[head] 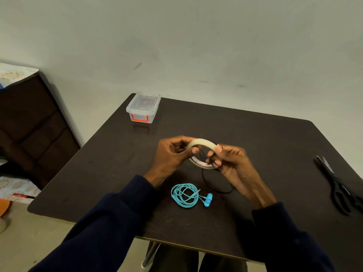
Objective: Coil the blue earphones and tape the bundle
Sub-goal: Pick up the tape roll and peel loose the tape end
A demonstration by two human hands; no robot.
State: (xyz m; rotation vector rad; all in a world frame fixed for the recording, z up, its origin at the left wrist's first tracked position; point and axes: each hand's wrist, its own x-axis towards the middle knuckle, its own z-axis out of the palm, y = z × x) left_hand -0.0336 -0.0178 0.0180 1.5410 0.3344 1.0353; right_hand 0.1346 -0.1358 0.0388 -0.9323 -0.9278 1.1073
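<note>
The blue earphones (186, 195) lie coiled in a loose ring on the dark table (265, 146), with the two earbuds and the plug at the ring's right side. Above and behind them both hands hold a roll of pale tape (204, 143) off the table. My left hand (172, 154) pinches the roll's left rim with thumb and fingers. On the right rim my right hand (227, 160) grips with its fingers curled round the band. Neither hand touches the earphones.
A clear plastic box (143, 107) with a red clasp stands at the table's far left corner. Black scissors (335, 185) lie near the right edge. A thin black cable (214, 185) loops under my right hand. A dark cabinet (33, 130) stands to the left.
</note>
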